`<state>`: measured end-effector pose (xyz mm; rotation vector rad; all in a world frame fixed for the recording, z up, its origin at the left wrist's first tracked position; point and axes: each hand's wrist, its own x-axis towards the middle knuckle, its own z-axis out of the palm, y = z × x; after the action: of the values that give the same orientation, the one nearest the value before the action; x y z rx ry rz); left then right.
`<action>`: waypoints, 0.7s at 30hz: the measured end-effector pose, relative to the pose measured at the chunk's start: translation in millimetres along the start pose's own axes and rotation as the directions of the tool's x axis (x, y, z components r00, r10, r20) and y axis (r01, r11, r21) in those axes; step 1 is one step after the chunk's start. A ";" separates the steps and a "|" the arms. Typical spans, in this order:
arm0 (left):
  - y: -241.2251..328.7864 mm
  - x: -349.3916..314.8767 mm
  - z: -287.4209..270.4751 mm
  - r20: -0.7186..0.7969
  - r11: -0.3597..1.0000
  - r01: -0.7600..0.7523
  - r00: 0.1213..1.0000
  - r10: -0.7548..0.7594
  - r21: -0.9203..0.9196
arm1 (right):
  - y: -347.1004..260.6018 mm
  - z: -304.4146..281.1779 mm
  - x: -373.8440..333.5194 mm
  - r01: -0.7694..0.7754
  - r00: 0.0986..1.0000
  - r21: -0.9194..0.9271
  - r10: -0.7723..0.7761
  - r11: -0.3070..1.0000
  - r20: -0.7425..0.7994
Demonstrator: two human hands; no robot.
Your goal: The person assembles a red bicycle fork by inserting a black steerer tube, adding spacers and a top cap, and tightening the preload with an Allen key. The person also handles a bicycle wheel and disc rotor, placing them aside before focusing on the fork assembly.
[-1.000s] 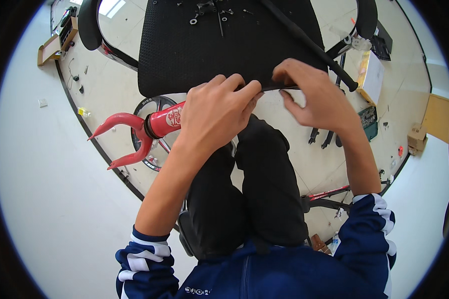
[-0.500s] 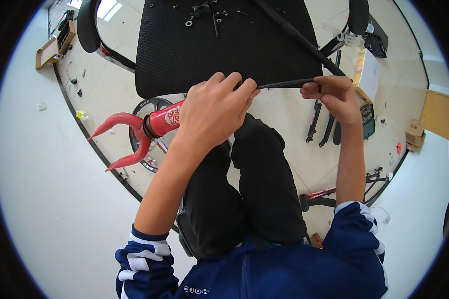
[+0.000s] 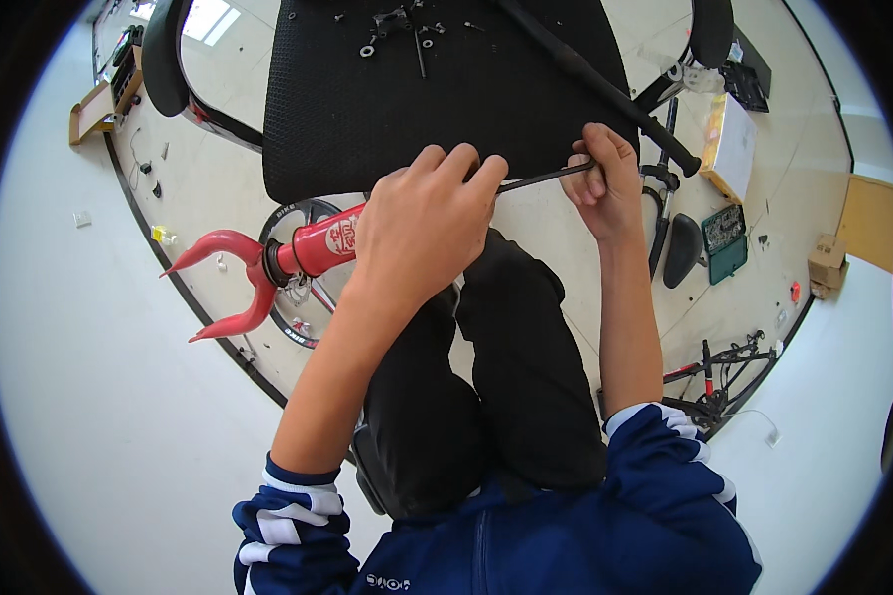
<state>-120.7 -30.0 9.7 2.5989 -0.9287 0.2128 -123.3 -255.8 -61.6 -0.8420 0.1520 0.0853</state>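
Observation:
My left hand (image 3: pixel 425 223) is closed around a red bicycle fork (image 3: pixel 233 290), at the red tube (image 3: pixel 318 246) behind its crown. The fork's two prongs point left, and the rest of the tube is hidden under my palm. In my right hand (image 3: pixel 610 183), pinched fingers grip one end of a thin black hex key (image 3: pixel 538 180). Its other end runs in behind my left hand, where I cannot see what it meets. Both hands are above my lap, by the front edge of a black chair seat (image 3: pixel 417 129).
Small bolts and washers (image 3: pixel 369 52) and a black handlebar (image 3: pixel 605 87) lie on the seat. On the floor are a wheel (image 3: pixel 293 332), a green case (image 3: pixel 726 260), a white box (image 3: pixel 729 149), a bicycle frame (image 3: pixel 719 382) and a cardboard box (image 3: pixel 826 260).
My right hand has moved left and its fingers have curled round the hex key's end. The fork has shifted slightly left with its tube tilting; my left hand keeps its hold.

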 end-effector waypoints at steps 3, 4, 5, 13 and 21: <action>-0.9 -1.0 -0.3 0.033 1.000 -0.005 0.999 0.004 0.016 | 1.0 9.3 -5.3 -0.008 0.997 -0.048 0.005 0.999 -0.076; -0.6 0.5 -1.3 0.041 1.000 -0.002 0.999 0.001 0.020 | 2.2 9.9 -7.3 -0.014 0.997 -0.044 0.010 0.999 -0.080; 0.3 1.0 -2.0 0.050 1.000 0.000 0.999 -0.001 0.024 | 4.3 10.3 -10.7 -0.027 0.995 -0.035 0.024 0.999 -0.093; 5.5 5.5 4.7 0.032 0.999 -0.030 0.999 0.029 0.030 | 3.1 16.8 -19.5 -0.013 1.000 0.054 0.013 0.998 0.007; 7.0 8.7 5.0 0.047 0.999 -0.050 0.998 0.049 0.011 | 11.3 -1.5 -21.1 0.052 0.982 0.073 -0.065 0.996 0.178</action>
<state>-118.3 -42.0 9.4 2.6043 -1.0121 0.1722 -145.7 -249.7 -67.3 -0.7657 -0.0403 0.1000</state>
